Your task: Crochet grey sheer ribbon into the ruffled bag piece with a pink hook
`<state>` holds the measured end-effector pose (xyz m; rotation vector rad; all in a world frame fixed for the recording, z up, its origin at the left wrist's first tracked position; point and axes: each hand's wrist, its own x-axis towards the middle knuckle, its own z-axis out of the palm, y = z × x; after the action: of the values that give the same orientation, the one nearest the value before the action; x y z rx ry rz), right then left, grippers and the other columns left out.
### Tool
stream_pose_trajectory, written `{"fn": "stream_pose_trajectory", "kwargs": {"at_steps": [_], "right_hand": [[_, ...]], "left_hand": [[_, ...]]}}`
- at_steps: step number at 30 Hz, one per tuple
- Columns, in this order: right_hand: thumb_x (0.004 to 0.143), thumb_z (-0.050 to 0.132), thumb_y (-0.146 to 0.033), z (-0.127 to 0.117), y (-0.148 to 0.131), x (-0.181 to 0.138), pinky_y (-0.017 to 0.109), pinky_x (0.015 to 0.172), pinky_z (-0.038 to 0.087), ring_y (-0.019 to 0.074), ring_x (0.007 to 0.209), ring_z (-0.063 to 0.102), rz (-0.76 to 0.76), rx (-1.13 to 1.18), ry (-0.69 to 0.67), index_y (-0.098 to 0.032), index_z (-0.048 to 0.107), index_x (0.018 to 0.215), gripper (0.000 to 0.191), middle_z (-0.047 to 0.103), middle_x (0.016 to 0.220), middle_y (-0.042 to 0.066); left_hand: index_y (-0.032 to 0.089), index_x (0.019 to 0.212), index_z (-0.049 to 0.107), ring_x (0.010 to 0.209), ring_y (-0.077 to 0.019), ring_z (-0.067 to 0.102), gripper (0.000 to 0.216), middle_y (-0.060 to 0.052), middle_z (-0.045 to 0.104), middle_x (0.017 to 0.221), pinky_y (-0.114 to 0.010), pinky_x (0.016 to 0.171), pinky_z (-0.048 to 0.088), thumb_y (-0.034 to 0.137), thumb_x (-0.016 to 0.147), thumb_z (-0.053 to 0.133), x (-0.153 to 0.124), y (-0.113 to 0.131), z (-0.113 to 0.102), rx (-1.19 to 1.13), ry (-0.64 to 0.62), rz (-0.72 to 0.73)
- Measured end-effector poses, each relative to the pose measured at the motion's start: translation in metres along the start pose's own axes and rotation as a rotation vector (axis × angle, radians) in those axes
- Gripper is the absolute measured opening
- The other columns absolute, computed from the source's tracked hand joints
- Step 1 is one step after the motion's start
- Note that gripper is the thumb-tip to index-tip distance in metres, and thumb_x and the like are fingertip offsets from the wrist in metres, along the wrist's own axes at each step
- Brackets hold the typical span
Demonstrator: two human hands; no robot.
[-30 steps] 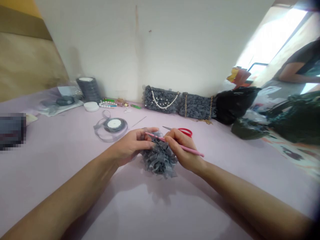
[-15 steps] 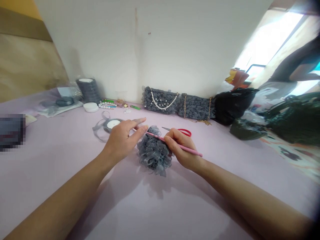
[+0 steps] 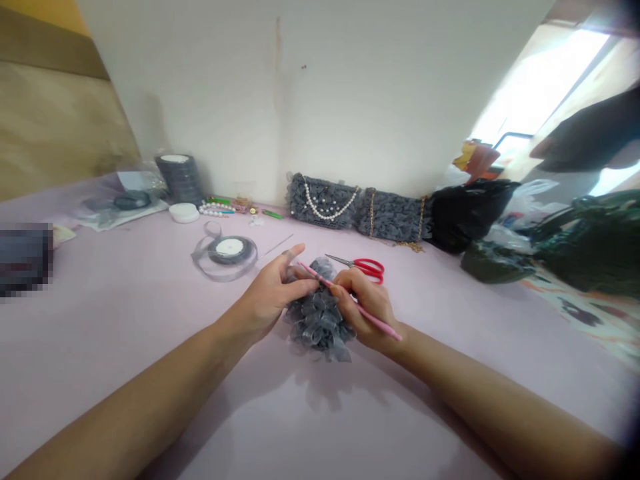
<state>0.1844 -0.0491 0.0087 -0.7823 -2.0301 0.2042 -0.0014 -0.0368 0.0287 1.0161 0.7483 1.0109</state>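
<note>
At the middle of the bench [image 3: 125, 320], a ruffled grey ribbon piece [image 3: 317, 323] is pinched at its top by the left hand [image 3: 270, 300], the grip closed on it. A pink crochet hook [image 3: 320, 279] is held pencil-wise in the closed grip of the right hand [image 3: 365, 303]. A loop could be lost, or a ruffle snagged, should the pinch slacken. The hook's long axis is laid diagonally, tip pointed away and leftward toward the left hand.

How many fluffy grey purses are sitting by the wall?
2. One grey ruffled ribbon purse with a pearl strap leans on the white wall; a second purse with a gold chain stands right of it. The black plastic bag beside them could hide more.
</note>
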Motion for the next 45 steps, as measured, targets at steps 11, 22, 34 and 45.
{"fn": "stream_pose_trajectory", "kwargs": {"at_steps": [11,22,34,45], "right_hand": [[0.099,0.045,-0.025,0.005,0.004,0.001,0.025,0.046,0.028,0.0095,0.048,0.037,-0.128,-0.258,-0.112,-0.022,0.041,0.076,0.024,0.044,0.062,-0.004],[0.099,0.043,-0.024,0.004,0.02,0.001,0.025,0.053,0.035,0.0125,0.056,0.046,-0.277,-0.261,-0.027,-0.021,0.044,0.081,0.019,0.054,0.069,0.001],[0.097,0.046,-0.019,-0.002,0.021,0.004,0.025,0.053,0.04,0.0128,0.06,0.051,-0.363,-0.116,-0.084,-0.022,0.043,0.083,0.015,0.056,0.072,0.002],[0.096,0.047,-0.015,-0.012,0.015,0.01,0.026,0.057,0.046,0.0137,0.065,0.056,-0.318,-0.104,-0.207,-0.02,0.048,0.082,0.015,0.061,0.077,0.006]], "left_hand": [[0.012,0.151,0.034,0.084,-0.0161,0.06,0.09,0.002,0.063,0.08,-0.029,0.085,0.042,0.015,0.07,0.074,0.002,-0.006,-0.004,0.411,0.088,0.094],[0.017,0.119,0.066,0.072,-0.013,0.064,0.05,-0.002,0.071,0.085,-0.025,0.068,0.048,0.012,0.07,0.075,0.004,0.001,-0.004,-0.076,-0.051,-0.218],[0.019,0.142,0.05,0.074,-0.0103,0.064,0.072,0.001,0.066,0.083,-0.023,0.072,0.048,0.008,0.075,0.074,0.002,0.007,-0.011,0.106,-0.087,-0.196],[0.02,0.132,0.06,0.065,-0.0072,0.059,0.062,0.004,0.061,0.076,-0.019,0.061,0.044,0.016,0.073,0.076,0.009,0.018,-0.033,0.199,-0.089,-0.216]]}}
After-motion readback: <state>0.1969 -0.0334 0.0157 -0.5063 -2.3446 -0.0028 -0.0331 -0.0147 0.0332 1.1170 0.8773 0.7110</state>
